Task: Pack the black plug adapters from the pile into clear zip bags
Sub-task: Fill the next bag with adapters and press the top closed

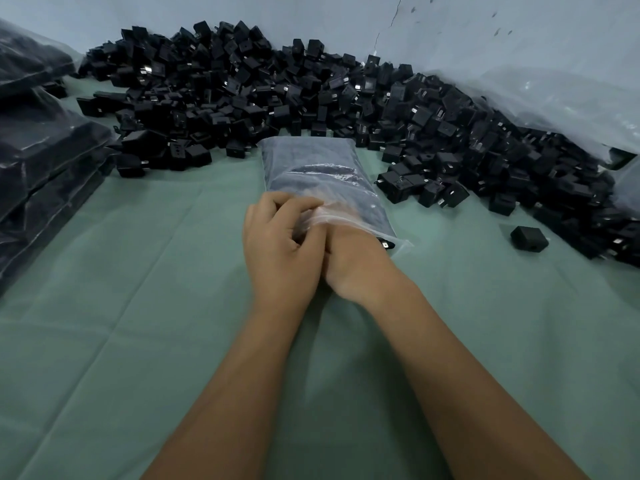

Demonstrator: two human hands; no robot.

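Observation:
A clear zip bag (318, 168) partly filled with black plug adapters lies on the green cloth (138, 306), its mouth towards me. My left hand (277, 244) pinches the upper edge of the bag's mouth with curled fingers. My right hand (349, 261) reaches into the mouth; its fingers are hidden under the plastic. One adapter (388, 244) shows at the right corner of the mouth. A big pile of black plug adapters (277, 91) stretches across the back and down the right side.
Filled bags (41, 150) are stacked at the left edge. One loose adapter (529, 238) lies alone on the cloth at the right. Crumpled clear plastic (554, 98) lies over the pile's right end, against the pale wall (311, 15).

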